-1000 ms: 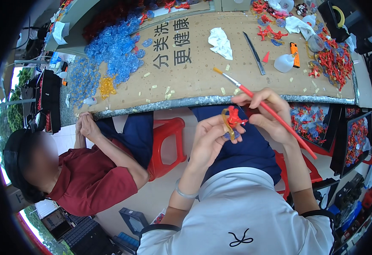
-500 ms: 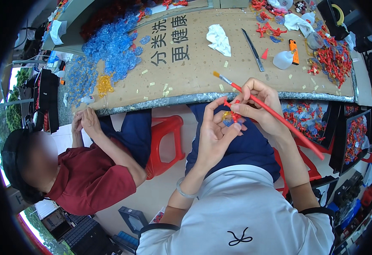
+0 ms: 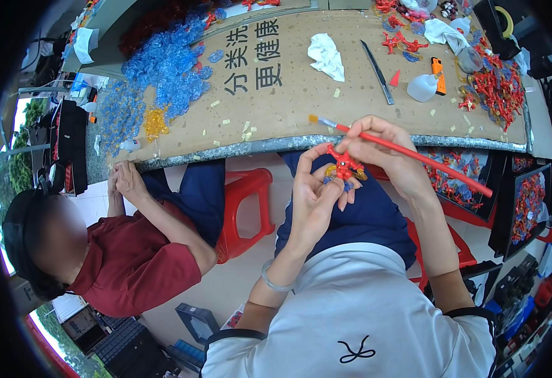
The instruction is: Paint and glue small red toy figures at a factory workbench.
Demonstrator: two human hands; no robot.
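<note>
Over my lap, just off the table's front edge, my left hand (image 3: 314, 198) is closed on a small red toy figure (image 3: 344, 165) with translucent yellow and blue parts. Thumb and fingers pinch it near its lower end. My right hand (image 3: 380, 151) grips a long red-handled paintbrush (image 3: 428, 161), its bristle tip pointing left over the table edge and its handle end slanting down to the right. The right fingers are close to the figure's upper side; whether they touch it I cannot tell.
On the cardboard-covered table (image 3: 288, 113) lie a heap of blue translucent pieces (image 3: 169, 69), yellow pieces (image 3: 156, 123), a crumpled tissue (image 3: 326, 57), a knife (image 3: 377, 70), a white bottle (image 3: 422, 87) and red figures (image 3: 496, 88). A co-worker (image 3: 140, 252) sits at left beside a red stool (image 3: 246, 211).
The toy figure has turned in my left hand, so its red body shows more plainly. My right hand has shifted slightly, and the brush now lies flatter, its tip further left and lower.
</note>
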